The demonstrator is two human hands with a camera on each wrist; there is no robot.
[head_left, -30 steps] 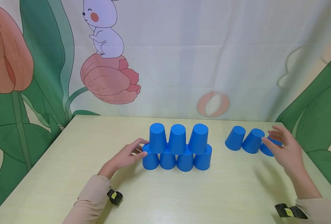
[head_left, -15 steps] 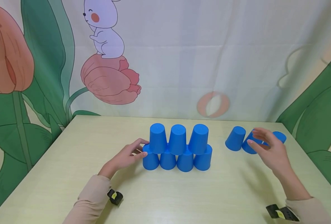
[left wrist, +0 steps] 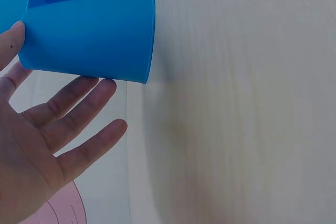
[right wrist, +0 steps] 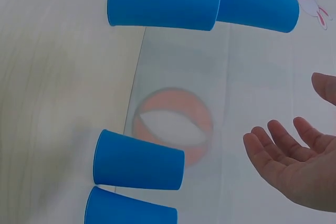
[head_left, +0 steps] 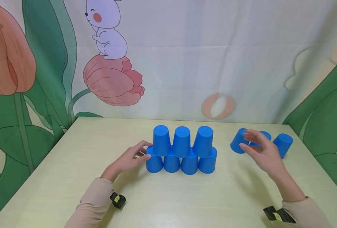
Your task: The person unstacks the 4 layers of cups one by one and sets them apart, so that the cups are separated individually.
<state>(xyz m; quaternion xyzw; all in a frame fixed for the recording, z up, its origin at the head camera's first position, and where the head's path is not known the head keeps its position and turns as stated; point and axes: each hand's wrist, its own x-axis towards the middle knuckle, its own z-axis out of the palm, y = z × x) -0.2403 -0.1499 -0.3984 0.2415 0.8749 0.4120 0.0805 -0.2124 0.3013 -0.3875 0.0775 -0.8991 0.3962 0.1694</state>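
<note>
Upside-down blue cups stand in two tiers mid-table: a bottom row of several, with three more, such as the middle upper cup (head_left: 181, 142), on top. My left hand (head_left: 129, 160) is at the left end, its thumb and fingertips touching the leftmost bottom cup (head_left: 154, 164); in the left wrist view the fingers lie along that cup (left wrist: 92, 38) without wrapping it. My right hand (head_left: 262, 153), fingers spread and holding nothing, hovers in front of three loose cups: a left one (head_left: 237, 142), a partly hidden middle one (head_left: 266, 135) and a right one (head_left: 283, 145).
The pale wooden table (head_left: 185, 199) ends at a white curtain (head_left: 168, 79) printed with flowers and a rabbit. A stretch of tabletop lies between the tiers and the loose cups. Both wrists wear black straps, one being the right strap (head_left: 279, 215).
My right hand has moved left, from in front of the right loose cup to in front of the left and middle ones. My left hand and the stacked cups stay put.
</note>
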